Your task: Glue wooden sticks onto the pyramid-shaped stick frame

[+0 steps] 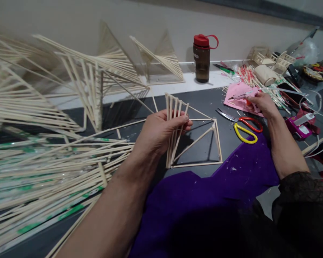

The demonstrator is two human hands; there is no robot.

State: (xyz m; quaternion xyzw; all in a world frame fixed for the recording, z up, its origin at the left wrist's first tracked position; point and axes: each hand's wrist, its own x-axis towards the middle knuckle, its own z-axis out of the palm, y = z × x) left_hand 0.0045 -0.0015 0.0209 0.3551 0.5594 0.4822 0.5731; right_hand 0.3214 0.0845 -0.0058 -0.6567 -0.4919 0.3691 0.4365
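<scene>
Thumb and fingers of the left hand [164, 129] pinch the upright sticks of a small wooden frame [196, 165], closed around them with no visible gap, as its lower edge sits at the dark tabletop [212, 100]. Too hard a squeeze could bow the thin sticks or crack a joint; a tilt of the wrist could skew the slanted row, its tops close together and easily knocked out of line.

To the right, the right hand [263, 104] is wrapped around a pink glue gun [254, 92], its dark nozzle aimed toward the frame above a pink sheet [235, 89]. Whether a finger presses the trigger cannot be told. If the nozzle is hot, a careless swing could burn the left fingertips, while a drip could mark the sheet.

Scissors [234, 120] with red and yellow handles lie between the hands, tips near the frame's far corner, where a passing forearm could shove them into it. Purple cloth [188, 190] beside the near edge could snag a corner if it shifts. Farther left, a heap of loose sticks [83, 172] lies close enough to the left forearm to be scattered by an elbow.
</scene>
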